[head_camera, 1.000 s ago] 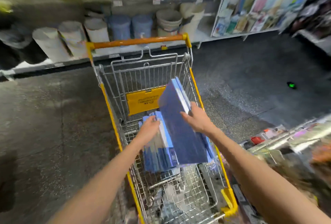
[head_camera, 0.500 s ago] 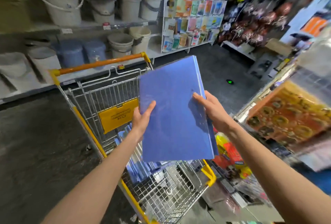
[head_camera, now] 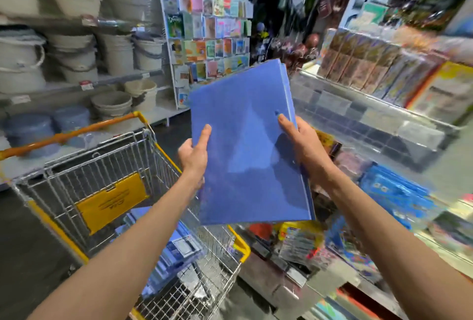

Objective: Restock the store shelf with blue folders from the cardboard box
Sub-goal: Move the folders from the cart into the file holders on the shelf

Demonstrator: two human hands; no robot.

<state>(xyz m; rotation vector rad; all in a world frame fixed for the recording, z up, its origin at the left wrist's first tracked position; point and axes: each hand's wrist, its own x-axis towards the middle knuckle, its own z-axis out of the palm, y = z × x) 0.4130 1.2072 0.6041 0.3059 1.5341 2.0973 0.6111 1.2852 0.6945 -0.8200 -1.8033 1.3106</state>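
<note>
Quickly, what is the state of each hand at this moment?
Left hand: holds the left edge of the blue folders, thumb on the front.
Right hand: holds the right edge of the same folders.

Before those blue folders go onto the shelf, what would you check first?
1. Both hands hold the blue folders: ok, the left hand grips the left edge, the right hand the right edge.
2. Stack squared up: not ok, edges stagger at the top right corner.
3. Stack clear of the cart: ok, held above it.
4. Free slot on the shelf: cannot tell, blurred.
5. More stock left: ok, spare folders lie in the cart.
</note>
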